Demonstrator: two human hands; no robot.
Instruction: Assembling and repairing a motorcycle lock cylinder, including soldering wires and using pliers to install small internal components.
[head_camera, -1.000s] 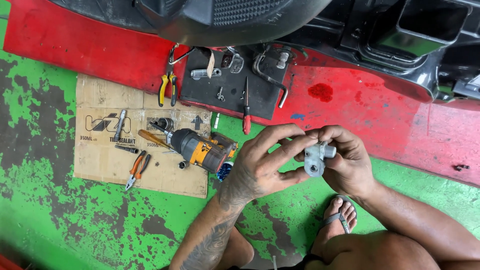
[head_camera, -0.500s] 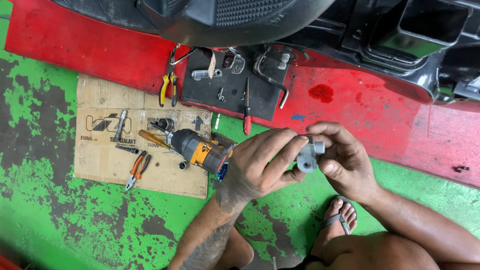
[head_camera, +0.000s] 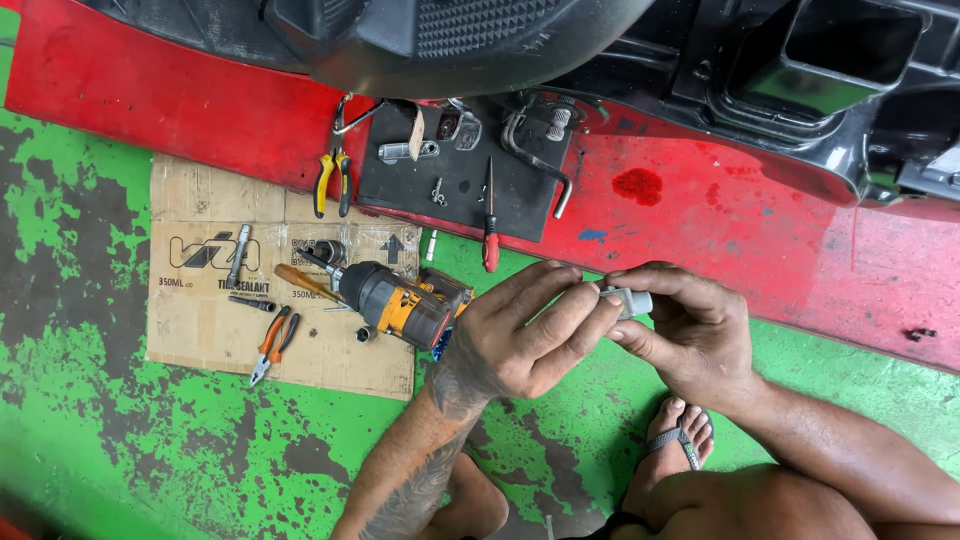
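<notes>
At frame centre, my left hand (head_camera: 520, 335) and right hand (head_camera: 690, 330) both pinch 1 small grey part (head_camera: 628, 300), inspecting it; turning it needs steady fingers.

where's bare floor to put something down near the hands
Bare green floor lies below the cardboard sheet, left of the left hand. More lies right of the right hand. The cardboard and black mat are crowded with tools, including the drill.
</notes>
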